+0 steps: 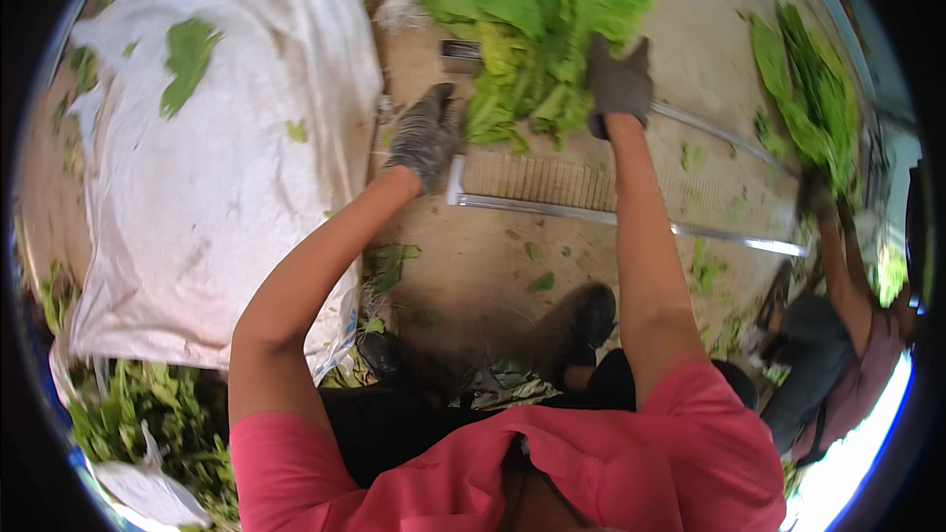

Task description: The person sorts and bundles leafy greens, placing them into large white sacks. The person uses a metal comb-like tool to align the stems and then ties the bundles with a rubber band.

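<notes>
Large green leaves [532, 29] lie bunched ahead of me at the top of the view, their stem ends towards me. My right hand [622, 85], in a dark glove, is at the right side of the bunch and touches it; how its fingers close is unclear. My left hand [429, 134], in a grey striped glove, is just left of the stem ends, slightly blurred; whether it grips anything is unclear. Below the bunch lies a flat ribbed panel with metal rails [532, 208], partly under my right forearm. A small metal box [460, 56] sits left of the leaves.
A white woven sack [222, 185] with leaf scraps covers the left side. More leaves [148, 414] are heaped at lower left. At the right a co-worker [835, 355] reaches towards another leaf bunch [809, 96]. Leaf scraps [543, 281] dot the brown surface.
</notes>
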### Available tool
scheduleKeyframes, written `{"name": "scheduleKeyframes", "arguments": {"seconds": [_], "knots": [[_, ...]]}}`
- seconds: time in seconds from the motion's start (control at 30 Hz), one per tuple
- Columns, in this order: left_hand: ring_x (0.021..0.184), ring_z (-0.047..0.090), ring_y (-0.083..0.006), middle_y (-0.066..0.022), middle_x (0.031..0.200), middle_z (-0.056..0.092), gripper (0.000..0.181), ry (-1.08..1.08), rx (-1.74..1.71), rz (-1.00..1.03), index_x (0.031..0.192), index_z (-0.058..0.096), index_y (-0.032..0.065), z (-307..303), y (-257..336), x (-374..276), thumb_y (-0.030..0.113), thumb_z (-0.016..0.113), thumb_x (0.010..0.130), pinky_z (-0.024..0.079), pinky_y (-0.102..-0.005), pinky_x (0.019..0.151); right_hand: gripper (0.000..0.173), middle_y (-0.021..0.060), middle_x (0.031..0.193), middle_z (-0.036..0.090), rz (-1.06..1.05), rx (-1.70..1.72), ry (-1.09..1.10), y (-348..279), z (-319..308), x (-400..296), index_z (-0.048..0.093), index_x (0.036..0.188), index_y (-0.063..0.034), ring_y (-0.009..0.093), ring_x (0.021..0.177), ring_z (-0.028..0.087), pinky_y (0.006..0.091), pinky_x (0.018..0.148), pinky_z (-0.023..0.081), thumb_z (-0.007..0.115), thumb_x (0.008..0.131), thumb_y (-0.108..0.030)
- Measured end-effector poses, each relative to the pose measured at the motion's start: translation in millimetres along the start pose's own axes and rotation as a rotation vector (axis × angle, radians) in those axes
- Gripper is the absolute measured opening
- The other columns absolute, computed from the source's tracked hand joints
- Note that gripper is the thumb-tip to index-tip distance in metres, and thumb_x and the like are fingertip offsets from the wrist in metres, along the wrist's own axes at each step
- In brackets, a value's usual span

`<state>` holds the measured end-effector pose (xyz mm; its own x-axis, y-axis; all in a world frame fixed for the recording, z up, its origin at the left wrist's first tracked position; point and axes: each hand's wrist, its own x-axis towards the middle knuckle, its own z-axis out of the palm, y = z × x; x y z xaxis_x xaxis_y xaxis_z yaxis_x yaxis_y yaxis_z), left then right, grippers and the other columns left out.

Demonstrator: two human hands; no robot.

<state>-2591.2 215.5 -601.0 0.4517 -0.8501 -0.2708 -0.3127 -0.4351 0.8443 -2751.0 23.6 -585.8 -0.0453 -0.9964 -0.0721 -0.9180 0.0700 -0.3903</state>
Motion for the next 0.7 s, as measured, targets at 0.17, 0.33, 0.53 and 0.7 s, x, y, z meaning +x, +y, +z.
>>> {"name": "scheduleKeyframes", "arguments": {"seconds": [0.17, 0.33, 0.53, 0.7], "knots": [[0.113, 0.047, -0.035, -0.019, 0.121, 0.051, 0.048, -0.043, 0.414, 0.403, 0.125, 0.043, 0.0016, -57, 37, -19, 0.025, 0.056, 0.085, 0.036, -0.0433, 0.096, 0.068, 0.0151, 0.133, 0.044, -0.223, 0.202, 0.248, 6, -14, -10, 0.035, 0.135, -0.0082, 0.032, 0.116, 0.048, 0.0384, 0.095, 0.039, 0.06, 0.08, -0.04], [0.135, 0.014, -0.0384, -0.0212, 0.144, 0.02, 0.092, 0.083, 0.864, 0.032, 0.14, 0.02, 0.0009, -107, -11, -94, 0.057, 0.055, 0.077, 0.006, -0.0562, 0.107, 0.055, 0.0129, 0.133, 0.046, -0.299, 0.512, 0.101, -49, -18, -46, 0.042, 0.132, -0.0071, 0.026, 0.12, 0.047, 0.0344, 0.096, 0.037, 0.059, 0.084, -0.027], [0.137, 0.01, -0.0396, -0.0198, 0.147, 0.014, 0.089, -0.107, 0.963, -0.38, 0.144, 0.016, 0.0115, -111, -98, -140, 0.042, 0.061, 0.074, 0.008, -0.0634, 0.103, 0.054, 0.014, 0.131, 0.048, -0.328, 0.55, -0.092, -76, -4, -74, 0.043, 0.131, -0.0044, 0.026, 0.119, 0.047, 0.033, 0.098, 0.035, 0.058, 0.085, -0.028], [0.136, 0.016, -0.0364, -0.0058, 0.15, 0.017, 0.074, 0.047, 1.175, -0.417, 0.143, 0.022, 0.0191, -171, -173, -126, 0.027, 0.058, 0.078, 0.015, -0.0662, 0.101, 0.053, 0.0142, 0.129, 0.05, -0.413, 0.496, -0.024, -90, -5, -82, 0.044, 0.13, -0.004, 0.025, 0.117, 0.049, 0.0318, 0.097, 0.035, 0.057, 0.085, -0.028]]}}
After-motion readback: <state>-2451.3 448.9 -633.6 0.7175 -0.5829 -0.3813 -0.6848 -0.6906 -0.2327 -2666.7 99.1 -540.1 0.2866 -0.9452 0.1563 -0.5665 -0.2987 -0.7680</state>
